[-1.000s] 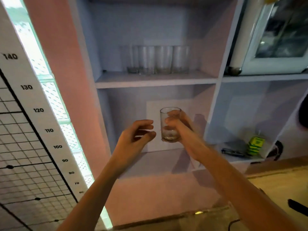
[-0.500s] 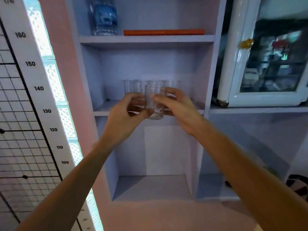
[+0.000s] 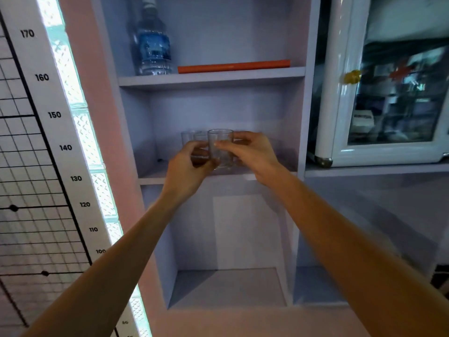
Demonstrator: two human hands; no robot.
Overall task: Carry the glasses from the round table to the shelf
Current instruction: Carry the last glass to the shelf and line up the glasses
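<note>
A clear drinking glass [image 3: 220, 142] is held upright between both hands, just above the front edge of the middle shelf [image 3: 155, 177]. My left hand [image 3: 187, 166] pinches its lower left side with thumb and fingers. My right hand [image 3: 252, 154] grips its right side, fingers wrapped around it. Behind the held glass, a row of other clear glasses [image 3: 190, 137] stands at the back of the same shelf, mostly hidden by my hands.
The upper shelf holds a water bottle [image 3: 153, 48] and a flat orange object [image 3: 233, 66]. A glass-door cabinet [image 3: 393, 93] stands to the right. The compartment below [image 3: 228, 285] holds nothing. A height chart [image 3: 48, 142] covers the left wall.
Both hands have carried the glass upward and forward to the middle shelf. My left hand, free a second ago, has joined the right on the glass.
</note>
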